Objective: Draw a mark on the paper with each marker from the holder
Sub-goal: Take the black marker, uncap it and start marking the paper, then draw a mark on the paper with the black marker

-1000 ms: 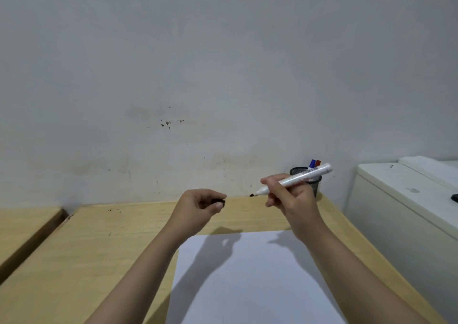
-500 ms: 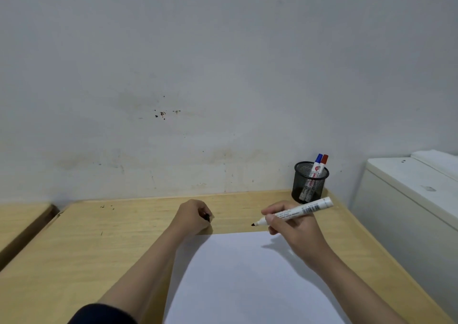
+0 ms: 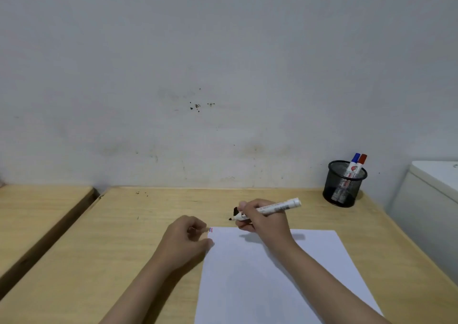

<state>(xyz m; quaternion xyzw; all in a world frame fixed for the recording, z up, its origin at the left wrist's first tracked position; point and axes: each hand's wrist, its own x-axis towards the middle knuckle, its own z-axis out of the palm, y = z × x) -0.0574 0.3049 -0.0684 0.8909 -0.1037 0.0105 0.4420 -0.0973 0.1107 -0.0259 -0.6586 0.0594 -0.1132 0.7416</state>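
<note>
Nearest the camera, a white sheet of paper [image 3: 272,274] lies flat on the wooden table [image 3: 124,249], running from the bottom edge of the view up toward the middle. Two bare forearms reach in over it from below. At the paper's far left corner sit two short marks [image 3: 211,230] — one blue, one red, lying close together.

The left hand [image 3: 184,239] rests at the paper's left edge, just beside those marks, with its fingers curled loosely inward; whether anything is inside it cannot be told. The right hand [image 3: 265,220] hovers over the paper's far edge, its fingers closed around a white marker [image 3: 272,209]. The marker is uncapped, its black tip pointing left and slightly down, just beyond the far edge of the sheet and above the bare wood. Its rear end sticks out to the right, past the knuckles. A small black piece [image 3: 235,210] shows just behind the marker's front end, by the thumb — its nature is unclear.

Farther back, at the table's right rear corner, stands a black mesh holder [image 3: 343,187], well apart from both hands. Two markers lean inside it side by side: a blue-capped marker [image 3: 355,158] and a red-capped marker [image 3: 362,159].

A second wooden table [image 3: 37,212] sits to the left, a white cabinet [image 3: 433,199] to the right, and a pale, stained wall [image 3: 223,63] rises behind.
</note>
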